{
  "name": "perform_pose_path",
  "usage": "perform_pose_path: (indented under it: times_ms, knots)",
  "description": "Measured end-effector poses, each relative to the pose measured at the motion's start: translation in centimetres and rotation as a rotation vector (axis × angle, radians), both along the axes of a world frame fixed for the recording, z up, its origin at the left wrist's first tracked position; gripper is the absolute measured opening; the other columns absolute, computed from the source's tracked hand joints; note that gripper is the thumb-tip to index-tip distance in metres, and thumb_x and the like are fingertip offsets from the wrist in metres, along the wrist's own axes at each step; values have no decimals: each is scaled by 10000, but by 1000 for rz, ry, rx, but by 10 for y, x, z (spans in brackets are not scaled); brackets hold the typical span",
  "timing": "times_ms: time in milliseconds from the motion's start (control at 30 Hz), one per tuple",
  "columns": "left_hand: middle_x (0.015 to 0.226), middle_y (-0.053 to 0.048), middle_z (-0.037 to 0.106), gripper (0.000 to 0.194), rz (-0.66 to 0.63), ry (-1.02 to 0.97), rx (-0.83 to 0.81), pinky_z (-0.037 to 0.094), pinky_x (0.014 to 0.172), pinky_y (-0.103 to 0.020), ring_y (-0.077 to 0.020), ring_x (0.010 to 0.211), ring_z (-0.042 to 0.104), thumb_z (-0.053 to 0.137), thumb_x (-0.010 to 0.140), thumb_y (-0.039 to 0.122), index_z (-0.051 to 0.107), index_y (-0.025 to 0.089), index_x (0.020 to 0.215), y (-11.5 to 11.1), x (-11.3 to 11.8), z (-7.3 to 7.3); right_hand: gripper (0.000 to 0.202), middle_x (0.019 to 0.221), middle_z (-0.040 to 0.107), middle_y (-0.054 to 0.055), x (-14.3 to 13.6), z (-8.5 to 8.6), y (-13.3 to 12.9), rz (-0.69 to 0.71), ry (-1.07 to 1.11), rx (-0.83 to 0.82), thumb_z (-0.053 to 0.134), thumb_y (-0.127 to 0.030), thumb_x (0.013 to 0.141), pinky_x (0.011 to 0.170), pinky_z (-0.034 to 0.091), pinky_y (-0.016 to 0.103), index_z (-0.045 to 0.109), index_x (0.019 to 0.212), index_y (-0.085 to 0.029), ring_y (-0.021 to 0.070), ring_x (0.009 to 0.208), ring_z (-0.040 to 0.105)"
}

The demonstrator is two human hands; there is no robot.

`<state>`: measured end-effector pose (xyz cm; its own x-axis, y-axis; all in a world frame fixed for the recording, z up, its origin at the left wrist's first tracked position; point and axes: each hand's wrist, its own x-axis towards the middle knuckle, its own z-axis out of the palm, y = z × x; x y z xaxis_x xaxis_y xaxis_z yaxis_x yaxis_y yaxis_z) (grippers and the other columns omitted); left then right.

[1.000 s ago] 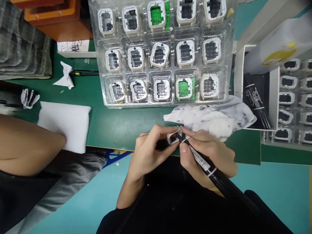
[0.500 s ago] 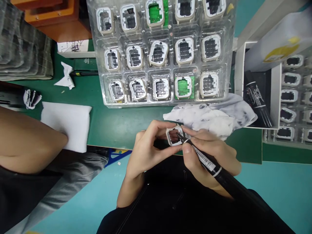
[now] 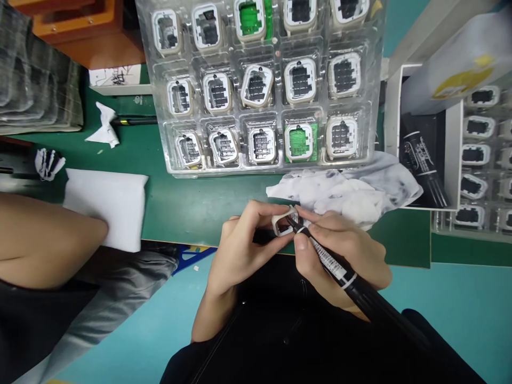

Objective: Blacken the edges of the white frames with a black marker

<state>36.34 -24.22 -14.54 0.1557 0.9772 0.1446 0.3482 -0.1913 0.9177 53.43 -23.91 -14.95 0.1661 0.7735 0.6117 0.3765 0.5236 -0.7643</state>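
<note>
Between its thumb and fingers, my left hand (image 3: 244,248) grips a small white square frame (image 3: 279,226) that is tilted on edge. A black marker (image 3: 330,262) is held in my right hand (image 3: 344,258), its dark tip at the inner rim of the frame. Some fingers of my right hand lie close to the frame's upper right edge. Behind the hands, a clear plastic tray (image 3: 224,172) holds several similar white frames in its pockets, some over green pieces. A stained white cloth (image 3: 340,189) lies between the tray and my right hand.
At the right stand a white box (image 3: 454,160) with markers and a bottle (image 3: 460,69), beside another tray of frames. A folded white cloth (image 3: 120,202) lies at the left near another person's arm (image 3: 48,240). Orange boxes (image 3: 88,37) are at the back left.
The white frame has turned and tilted more on its side in my left hand. My right hand and the marker have shifted slightly left.
</note>
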Motion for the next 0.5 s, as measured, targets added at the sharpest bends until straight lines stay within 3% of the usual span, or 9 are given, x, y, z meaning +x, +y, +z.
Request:
perform_pose_path:
  times_ms: [300,500]
  knots:
    - [1066,-20,896,490,3,5,54,691,717,-237,-184,832,871,977,907,229,723,280,1323,-3,2,-1,107,799,787,24,2,5,3,42,-34,29,796,-97,959,710,760,314,784,1005,-193,265,861,881]
    - [1063,-19,901,471,18,19,86,683,702,-227,-180,834,876,972,910,213,731,273,1310,-3,4,-1,131,810,779,13,0,7,1,2,-51,10,759,-97,977,678,761,324,771,1017,-221,264,873,879]
